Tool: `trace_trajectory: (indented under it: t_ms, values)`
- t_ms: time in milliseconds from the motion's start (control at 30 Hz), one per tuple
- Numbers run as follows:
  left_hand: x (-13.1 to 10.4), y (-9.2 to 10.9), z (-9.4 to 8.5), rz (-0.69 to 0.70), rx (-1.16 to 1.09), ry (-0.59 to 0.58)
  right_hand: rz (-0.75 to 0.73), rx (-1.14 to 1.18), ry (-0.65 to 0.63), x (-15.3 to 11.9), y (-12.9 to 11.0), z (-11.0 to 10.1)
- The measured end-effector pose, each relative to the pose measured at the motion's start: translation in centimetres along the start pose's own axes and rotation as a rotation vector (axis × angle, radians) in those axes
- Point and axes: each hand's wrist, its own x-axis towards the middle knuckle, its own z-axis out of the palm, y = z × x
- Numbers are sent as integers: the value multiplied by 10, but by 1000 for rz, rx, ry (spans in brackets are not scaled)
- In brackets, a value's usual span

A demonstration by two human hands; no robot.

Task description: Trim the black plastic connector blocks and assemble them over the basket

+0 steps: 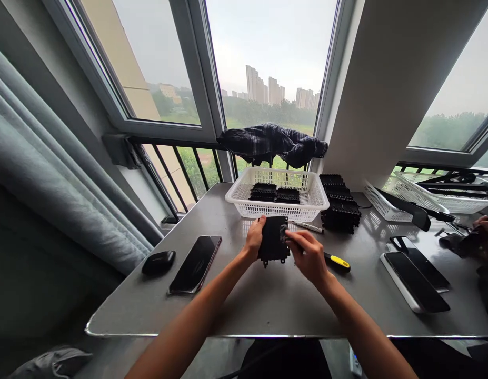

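A flat black plastic panel point(274, 239) with small tabs along its edges is held up over the table. My left hand point(255, 238) grips it by its left side, thumb on the face and the other fingers behind. At the panel's right edge, my right hand point(308, 253) pinches a small dark grey piece point(284, 232) against the face; its exact kind is hard to make out. Just behind stands a white plastic basket point(277, 212) with several similar black panels point(263, 191) in it. More black panels point(340, 205) are stacked to the basket's right.
A yellow-and-black handled tool point(338, 262) and a white marker point(308, 227) lie near my right hand. Left are a phone point(195, 264) and a black case point(159, 262). Two phones point(416, 281), more baskets point(389, 202) and another person's hand point(486, 231) are at right.
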Motion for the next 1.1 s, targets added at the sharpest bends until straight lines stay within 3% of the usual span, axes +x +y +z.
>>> trace_trajectory:
  t_ms: [133, 367, 467, 633, 733, 833, 900, 1000, 1100]
  values:
    - [-12, -13, 11, -16, 52, -103, 126, -100, 117, 2, 11, -2]
    - [-23, -31, 21, 57, 154, -135, 89, -76, 17, 2, 10, 6]
    - [-13, -28, 14, 48, 128, -27, -5, -37, -107, 1, 4, 11]
    - [10, -15, -5, 157, -3, 218, -219, 43, -396, -5, -6, 13]
    - [14, -10, -10, 153, -32, 225, -260, 69, -309, -6, -5, 8]
    - [8, -10, -5, 109, -21, 149, -111, 14, 20, -3, 0, 4]
    - [0, -14, 2, 46, -6, 37, 15, -22, 149, -1, 5, 2]
    - [-14, -22, 13, -93, -2, -177, 113, -19, 126, 0, 10, 5]
    - [-25, -29, 22, -166, -7, -309, 132, 0, 63, -1, 10, 9]
